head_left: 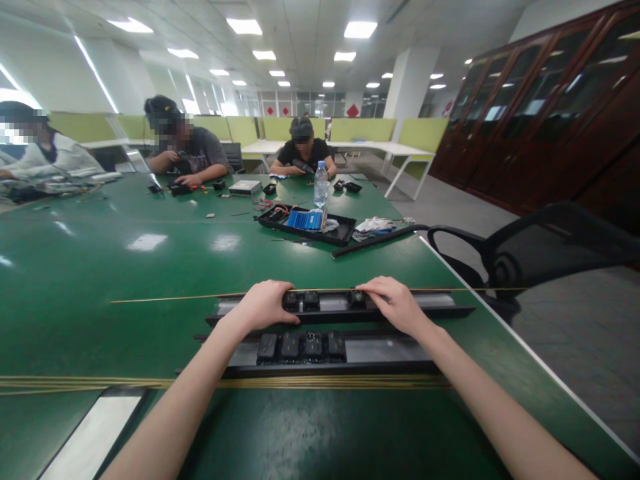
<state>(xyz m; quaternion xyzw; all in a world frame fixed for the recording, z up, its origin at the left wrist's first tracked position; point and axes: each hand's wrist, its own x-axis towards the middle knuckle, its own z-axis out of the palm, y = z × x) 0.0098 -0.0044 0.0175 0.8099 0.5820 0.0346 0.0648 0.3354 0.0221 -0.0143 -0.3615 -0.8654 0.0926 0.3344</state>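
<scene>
My left hand (265, 303) spans the far black channel (430, 312), its thumb on the near wall and its fingers at the back edge. Inside that channel sit several black blocks (311, 301), one partly behind the left hand. A long thin brass-coloured rod (165, 299) runs along the channel's back edge and past both ends. With fingertips pressed together, my right hand (393, 303) holds the rod just above the right-hand block (357, 298). Closer to me lies a second black channel (385, 350) with several black blocks (290, 347) side by side at its middle.
Several more brass rods (320, 382) lie in front of the channels. A white-topped flat piece (93, 433) is at lower left. Beyond are a black tray (345, 230), a water bottle (321, 185), gloves (373, 228) and a black strip (380, 241). Co-workers sit across the table.
</scene>
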